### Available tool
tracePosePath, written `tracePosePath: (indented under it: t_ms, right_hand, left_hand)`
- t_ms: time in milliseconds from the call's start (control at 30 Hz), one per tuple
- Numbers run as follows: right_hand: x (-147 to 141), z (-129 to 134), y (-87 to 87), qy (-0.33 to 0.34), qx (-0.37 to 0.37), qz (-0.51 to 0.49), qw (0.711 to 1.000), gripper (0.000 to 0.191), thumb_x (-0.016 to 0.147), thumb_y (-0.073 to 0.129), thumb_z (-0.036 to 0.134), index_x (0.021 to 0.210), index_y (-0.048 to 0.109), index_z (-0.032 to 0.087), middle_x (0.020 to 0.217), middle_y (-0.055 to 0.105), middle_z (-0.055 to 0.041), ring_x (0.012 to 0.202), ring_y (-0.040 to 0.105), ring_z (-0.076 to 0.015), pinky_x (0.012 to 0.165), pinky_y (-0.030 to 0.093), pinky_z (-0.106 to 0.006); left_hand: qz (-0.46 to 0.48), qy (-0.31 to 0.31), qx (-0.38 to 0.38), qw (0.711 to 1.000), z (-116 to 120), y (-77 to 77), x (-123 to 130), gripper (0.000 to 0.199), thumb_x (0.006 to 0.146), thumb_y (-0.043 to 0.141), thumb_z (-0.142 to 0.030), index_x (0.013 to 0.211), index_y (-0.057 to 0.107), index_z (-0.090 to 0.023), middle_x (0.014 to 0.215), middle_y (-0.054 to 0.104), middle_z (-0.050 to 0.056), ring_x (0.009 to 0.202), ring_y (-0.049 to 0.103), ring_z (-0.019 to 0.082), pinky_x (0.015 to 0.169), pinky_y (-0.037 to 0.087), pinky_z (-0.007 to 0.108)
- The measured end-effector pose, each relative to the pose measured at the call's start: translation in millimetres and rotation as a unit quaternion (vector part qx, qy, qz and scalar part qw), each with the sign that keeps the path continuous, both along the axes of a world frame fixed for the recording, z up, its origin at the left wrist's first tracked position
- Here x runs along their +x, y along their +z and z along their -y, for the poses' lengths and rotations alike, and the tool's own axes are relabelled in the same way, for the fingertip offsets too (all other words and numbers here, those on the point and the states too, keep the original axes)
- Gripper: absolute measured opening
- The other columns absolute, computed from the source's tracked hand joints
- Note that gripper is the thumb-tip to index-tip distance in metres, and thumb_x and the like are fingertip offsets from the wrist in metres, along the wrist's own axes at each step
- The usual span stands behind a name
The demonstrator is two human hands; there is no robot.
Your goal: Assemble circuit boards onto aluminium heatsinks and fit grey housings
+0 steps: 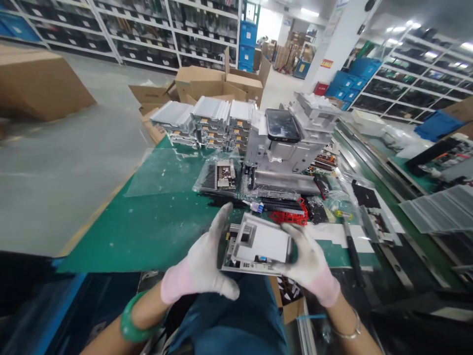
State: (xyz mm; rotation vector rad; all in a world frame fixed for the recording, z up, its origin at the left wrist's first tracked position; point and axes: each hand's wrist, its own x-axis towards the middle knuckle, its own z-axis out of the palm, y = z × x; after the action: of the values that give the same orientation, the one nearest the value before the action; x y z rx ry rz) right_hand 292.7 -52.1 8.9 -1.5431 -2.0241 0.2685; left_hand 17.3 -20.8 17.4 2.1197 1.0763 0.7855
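At the front edge of the green mat, an electronic unit in a metal housing (254,267) carries a pale metal cover (268,241), which sits askew on top. Parts of a circuit board (232,242) show along its left side. My right hand (312,264), in a white glove with a pink cuff, grips the unit's right side between thumb and fingers. On the left, my gloved left hand (205,266) is spread wide, thumb and fingers apart, close beside the unit. Whether its palm touches the housing cannot be made out.
Behind the unit lie red plastic pieces (290,213), a small bottle (256,206) and a bagged circuit board (225,175). Stacked finned metal units (210,116) and a phone (283,124) on metal housings stand farther back. A black-handled tool (353,254) lies at right.
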Motion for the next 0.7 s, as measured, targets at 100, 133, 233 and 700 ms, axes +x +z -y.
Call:
tracePosePath:
  t_ms: [100, 133, 233, 700]
  right_hand:
    - [1.6, 2.5, -8.5, 0.029, 0.014, 0.070, 0.997, 0.073, 0.062, 0.078, 0.055, 0.123, 0.059, 0.019, 0.121, 0.062, -0.0126, 0.113, 0.059, -0.0308, 0.099, 0.047, -0.045]
    - [-1.0, 1.8, -9.9, 0.043, 0.023, 0.082, 0.995, 0.073, 0.061, 0.078, 0.055, 0.122, 0.059, 0.019, 0.120, 0.063, -0.0126, 0.113, 0.059, -0.0308, 0.100, 0.046, -0.045]
    - [-9.8, -2.8, -10.7, 0.069, 0.034, 0.094, 0.993, 0.074, 0.061, 0.078, 0.056, 0.121, 0.059, 0.017, 0.118, 0.063, -0.0137, 0.112, 0.059, -0.0306, 0.101, 0.045, -0.045]
    - [-4.2, -9.8, 2.1, 0.099, -0.031, 0.071, 0.992, 0.073, 0.070, 0.073, 0.060, 0.127, 0.054, 0.017, 0.117, 0.062, -0.0127, 0.107, 0.062, -0.0286, 0.091, 0.054, -0.043]
  left_hand:
    - [-0.091, -0.007, 0.033, 0.995, -0.5, -14.1, -7.2, 0.125, 0.046, 0.084, -0.064, 0.147, 0.026, -0.018, 0.156, 0.024, 0.024, 0.144, 0.018, 0.046, 0.114, 0.025, 0.064]
    - [-0.104, -0.011, 0.043, 0.994, -1.4, -19.4, -7.5, 0.114, 0.050, 0.083, -0.062, 0.142, 0.034, -0.017, 0.155, 0.027, 0.023, 0.144, 0.017, 0.045, 0.114, 0.025, 0.064]
    - [-0.103, -0.021, 0.047, 0.993, -6.1, -32.1, -6.6, 0.098, 0.057, 0.080, -0.059, 0.135, 0.040, -0.016, 0.151, 0.035, 0.023, 0.144, 0.020, 0.042, 0.113, 0.030, 0.061]
    - [-0.063, -0.034, -0.075, 0.995, -20.1, -34.0, -5.5, 0.096, 0.058, 0.079, -0.059, 0.136, 0.037, -0.021, 0.152, 0.037, 0.014, 0.131, 0.048, 0.033, 0.109, 0.042, 0.045]
